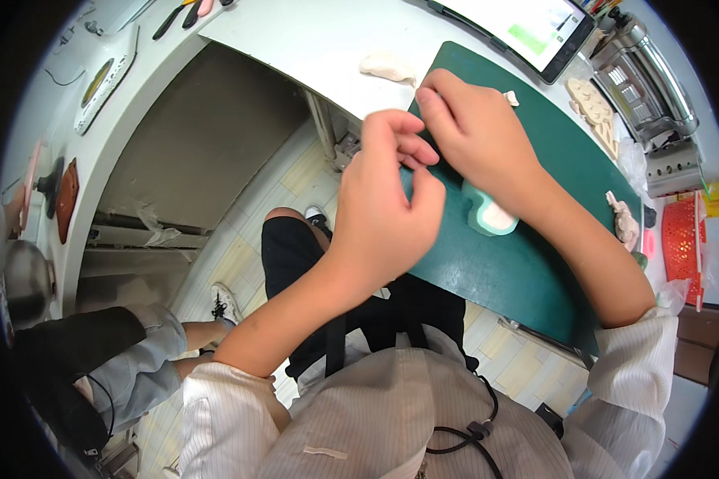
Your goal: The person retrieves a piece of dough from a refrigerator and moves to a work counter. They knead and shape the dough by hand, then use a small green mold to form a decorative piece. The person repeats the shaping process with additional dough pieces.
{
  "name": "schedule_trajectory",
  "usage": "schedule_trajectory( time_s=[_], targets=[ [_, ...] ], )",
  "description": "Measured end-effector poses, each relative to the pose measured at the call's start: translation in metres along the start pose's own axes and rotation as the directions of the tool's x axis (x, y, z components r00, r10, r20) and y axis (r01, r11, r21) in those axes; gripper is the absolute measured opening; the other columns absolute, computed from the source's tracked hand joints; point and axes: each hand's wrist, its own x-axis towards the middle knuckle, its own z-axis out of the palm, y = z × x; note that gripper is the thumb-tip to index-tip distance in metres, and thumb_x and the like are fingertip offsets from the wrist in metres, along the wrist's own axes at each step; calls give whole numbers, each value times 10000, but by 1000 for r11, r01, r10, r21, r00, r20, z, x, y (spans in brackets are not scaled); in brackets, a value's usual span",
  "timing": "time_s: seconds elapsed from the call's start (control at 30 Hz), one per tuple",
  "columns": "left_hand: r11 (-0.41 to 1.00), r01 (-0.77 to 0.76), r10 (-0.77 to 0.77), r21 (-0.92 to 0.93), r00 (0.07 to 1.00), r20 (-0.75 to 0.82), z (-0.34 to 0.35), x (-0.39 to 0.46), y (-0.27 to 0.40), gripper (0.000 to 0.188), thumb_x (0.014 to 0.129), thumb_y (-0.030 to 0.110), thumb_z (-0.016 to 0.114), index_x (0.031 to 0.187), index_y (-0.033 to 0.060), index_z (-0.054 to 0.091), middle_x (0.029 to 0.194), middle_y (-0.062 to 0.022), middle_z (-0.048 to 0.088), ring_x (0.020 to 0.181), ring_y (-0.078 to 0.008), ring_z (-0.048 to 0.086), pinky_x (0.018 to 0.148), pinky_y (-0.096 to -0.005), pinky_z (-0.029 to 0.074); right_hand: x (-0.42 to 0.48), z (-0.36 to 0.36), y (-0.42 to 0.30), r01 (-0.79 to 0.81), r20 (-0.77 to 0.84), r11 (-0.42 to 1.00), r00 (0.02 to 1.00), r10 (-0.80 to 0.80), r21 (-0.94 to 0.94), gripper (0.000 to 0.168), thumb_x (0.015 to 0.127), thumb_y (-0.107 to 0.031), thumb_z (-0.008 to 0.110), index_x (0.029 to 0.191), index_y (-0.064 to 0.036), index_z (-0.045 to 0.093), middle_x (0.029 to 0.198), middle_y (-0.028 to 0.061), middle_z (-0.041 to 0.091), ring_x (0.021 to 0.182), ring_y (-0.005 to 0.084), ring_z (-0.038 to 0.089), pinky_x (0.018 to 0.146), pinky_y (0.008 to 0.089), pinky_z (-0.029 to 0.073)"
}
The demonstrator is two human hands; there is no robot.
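My left hand is raised over the near left part of a dark green mat, its fingers curled and its thumb apart from them; nothing shows in it. Close beside it, my right hand is bent down, fingers folded inward and fingertips partly hidden, so whether it holds something cannot be told. Under my right wrist, on the mat, sits a mint-green mold with a white filling. A white clay-like lump lies on the white table beyond my hands. A small white piece rests on the mat behind my right hand.
A tablet stands at the back. Along the right are a beige mold, a metal appliance, a pale lump and a red perforated basket. Another person's legs are at the left, near a curved white counter.
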Motion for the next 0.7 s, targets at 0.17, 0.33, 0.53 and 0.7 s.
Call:
schedule_trajectory(
  time_s=[0.17, 0.33, 0.53, 0.7],
  targets=[
    [911, -188, 123, 368, 974, 191, 7, -16, 33, 726, 748, 238, 837, 1326, 3, 466, 1051, -150, 625, 1008, -303, 591, 928, -426, 431, 9, -20, 31, -242, 121, 720, 969, 216, 651, 284, 991, -286, 491, 969, -67, 671, 653, -27, 532, 615, 68, 477, 589, 226, 371],
    [862, -181, 98, 473, 976, 196, 25, -24, 33, 859, 622, 385, 912, 1219, -59, 483, 1050, -154, 577, 1014, -317, 535, 867, -435, 407, -3, -5, 3, -34, 52, 995, 998, 29, 97, 306, 1007, -280, 493, 968, -4, 619, 675, 172, 599, 635, 286, 589, 599, 386, 461],
    [820, -124, 107, 559, 992, 63, 44, -28, 39, 762, 641, 292, 906, 1176, -54, 487, 1013, -149, 573, 982, -308, 545, 848, -420, 425, -9, -5, -1, -104, -93, 988, 991, 94, -113, 277, 989, -280, 511, 953, -30, 625, 640, 157, 588, 619, 286, 593, 582, 370, 447],
    [897, -187, 106, 402, 971, 215, 29, -10, 39, 569, 724, 90, 742, 1214, -15, 472, 1039, -205, 594, 1003, -374, 576, 881, -451, 477, -6, -45, 19, -330, 122, 708, 936, 329, 625, 214, 971, -250, 539, 991, -74, 659, 706, -2, 576, 638, 93, 512, 607, 240, 407]
  ],
)
